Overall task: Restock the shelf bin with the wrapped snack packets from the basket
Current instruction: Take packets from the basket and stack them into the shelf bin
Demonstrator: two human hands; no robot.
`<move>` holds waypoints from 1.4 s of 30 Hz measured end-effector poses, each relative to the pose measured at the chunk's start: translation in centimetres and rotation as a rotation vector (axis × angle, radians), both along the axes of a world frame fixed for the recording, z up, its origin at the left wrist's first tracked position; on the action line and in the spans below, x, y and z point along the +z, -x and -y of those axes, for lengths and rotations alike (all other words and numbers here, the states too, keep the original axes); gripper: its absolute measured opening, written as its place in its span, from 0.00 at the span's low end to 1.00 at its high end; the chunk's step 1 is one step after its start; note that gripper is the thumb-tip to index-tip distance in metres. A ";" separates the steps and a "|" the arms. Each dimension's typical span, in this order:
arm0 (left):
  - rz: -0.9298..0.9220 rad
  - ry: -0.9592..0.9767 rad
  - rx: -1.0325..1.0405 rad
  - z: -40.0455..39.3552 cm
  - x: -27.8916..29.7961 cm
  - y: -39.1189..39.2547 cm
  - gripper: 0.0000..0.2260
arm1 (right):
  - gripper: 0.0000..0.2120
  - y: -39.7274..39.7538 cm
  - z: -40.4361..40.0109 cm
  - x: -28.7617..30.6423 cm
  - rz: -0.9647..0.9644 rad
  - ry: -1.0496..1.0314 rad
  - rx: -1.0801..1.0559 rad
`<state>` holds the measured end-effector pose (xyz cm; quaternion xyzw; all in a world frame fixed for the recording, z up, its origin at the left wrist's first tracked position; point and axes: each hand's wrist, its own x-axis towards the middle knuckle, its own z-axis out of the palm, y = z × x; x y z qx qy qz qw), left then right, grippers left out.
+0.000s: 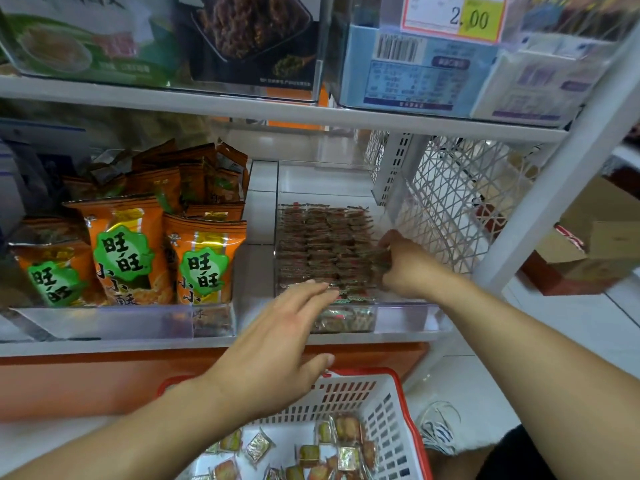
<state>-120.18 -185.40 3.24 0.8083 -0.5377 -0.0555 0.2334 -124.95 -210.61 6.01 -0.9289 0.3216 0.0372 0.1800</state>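
I am seeing the wrapped snack packets [323, 244], small flat squares in glossy red-brown film, lying packed in tight overlapping rows inside the shelf bin [408, 318], a clear hard-plastic tray with a low see-through front lip, sitting on the lower white shelf [277, 114]. The right hand [403, 263] is reaching into the bin at its right side, fingers curled down onto the packet rows; I am reading it as pinching a few packets, though the blur is hiding how many. The left hand [273, 348] is hovering flat over the bin's front edge, fingers straight and loosely spread, fingertips just over the nearest packets, gripping nothing. Below both hands the basket [388, 410] is standing on the floor, white perforated plastic with a red rim, holding more loose square packets [343, 445] in gold and brown crinkled wrap, scattered flat on its bottom. Left of the bin, puffy orange foil bags [124, 247] with green badges are standing upright behind another clear lip. A white lattice panel [446, 202] is closing the shelf's right end, and a yellow price tag [469, 17] is hanging above.
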 end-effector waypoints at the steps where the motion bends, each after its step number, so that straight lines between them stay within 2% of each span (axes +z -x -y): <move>1: 0.023 -0.008 -0.013 0.0 -0.2 0.0 0.37 | 0.25 -0.3 0.0 -0.3 -0.025 -0.016 -0.009; 5: 0.057 -0.015 -0.047 -0.1 -0.7 -0.2 0.36 | 0.29 -1.2 0.2 -1.1 -0.139 -0.039 -0.064; 9: 0.073 -0.009 -0.068 -0.2 -0.8 -0.4 0.36 | 0.32 -1.6 0.5 -1.3 -0.119 -0.058 -0.117; 14: 0.086 -0.017 -0.077 -0.3 -0.9 -0.4 0.37 | 0.52 -1.8 0.4 -1.6 -0.103 -0.094 -0.138; 21: 0.137 -0.037 -0.108 -0.3 -1.0 -0.4 0.36 | 0.53 -1.9 0.1 -1.8 -0.055 -0.091 -0.142; 30: 0.108 -0.054 -0.125 -0.2 -1.0 -0.7 0.38 | 0.53 -2.1 0.6 -1.4 -0.018 -0.206 -0.130; 33: 0.114 -0.036 -0.144 -0.3 -0.2 -0.8 0.38 | 0.52 -1.7 0.1 0.2 -0.061 -0.145 -0.080; 35: 0.135 0.009 -0.140 -0.7 0.5 -0.8 0.35 | 0.49 -1.0 -0.5 1.3 -0.066 -0.023 -0.034; 36: 0.152 0.041 -0.140 -1.0 0.8 -0.8 0.32 | 0.46 -0.6 -0.8 1.9 -0.011 0.056 -0.016; 38: 0.182 0.117 -0.155 -1.9 0.7 -0.6 0.23 | 0.34 0.4 -2.1 2.7 0.277 0.153 0.032; 40: 0.173 0.133 -0.162 -3.1 -0.6 -0.3 0.17 | 0.16 1.7 -4.6 3.0 0.684 0.099 0.130; 42: 0.103 -0.009 -0.144 -4.4 -3.0 0.1 0.16 | 0.08 3.3 -7.9 1.9 0.940 0.019 0.279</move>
